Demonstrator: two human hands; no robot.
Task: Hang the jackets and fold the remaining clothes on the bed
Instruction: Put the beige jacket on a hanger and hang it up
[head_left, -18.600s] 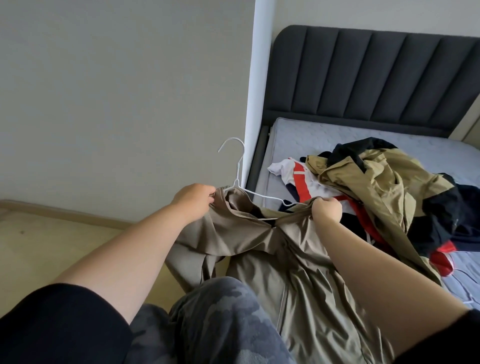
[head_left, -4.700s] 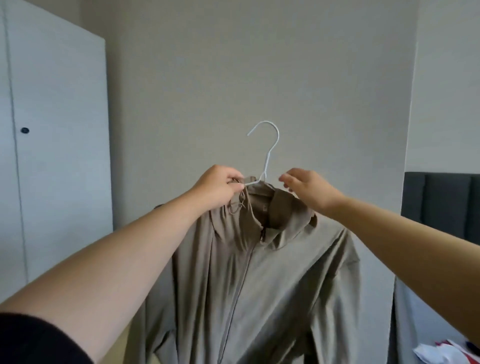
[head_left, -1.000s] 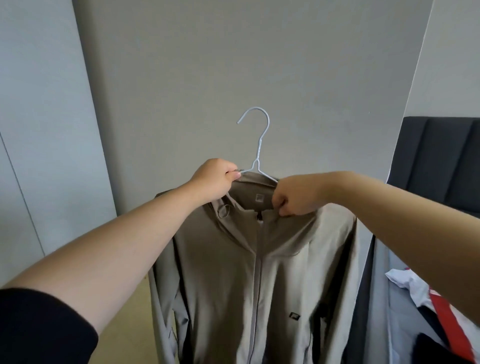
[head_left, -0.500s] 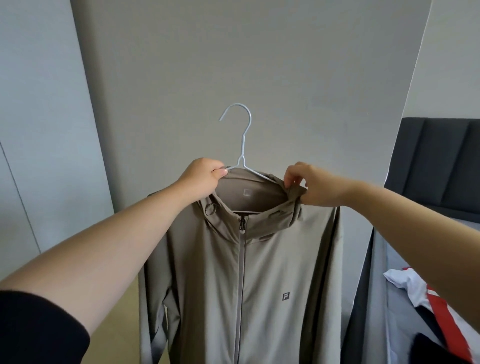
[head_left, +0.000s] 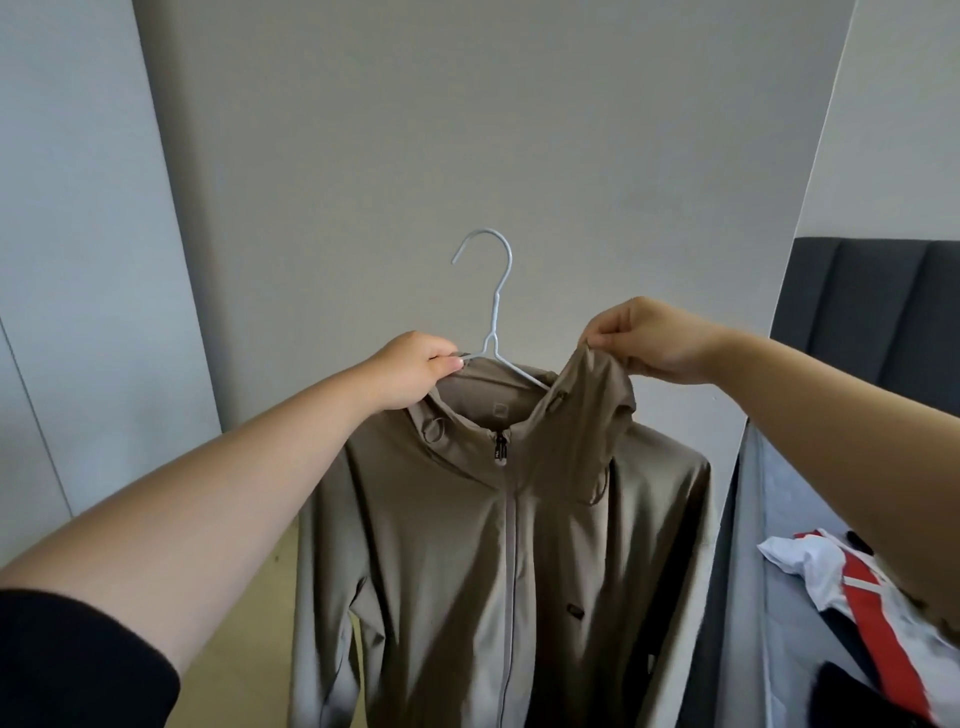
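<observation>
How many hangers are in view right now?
1: the thin white wire hanger, inside the beige zip-up jacket, gripped by the left hand. Others may be hidden.

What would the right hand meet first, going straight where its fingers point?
Likely the neck of the white hanger: the right hand, pinching the jacket collar, points leftward at it. Depth is unclear; it could pass in front.

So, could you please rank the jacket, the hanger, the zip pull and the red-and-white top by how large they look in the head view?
1. jacket
2. red-and-white top, partly hidden
3. hanger, partly inside the jacket
4. zip pull
</observation>
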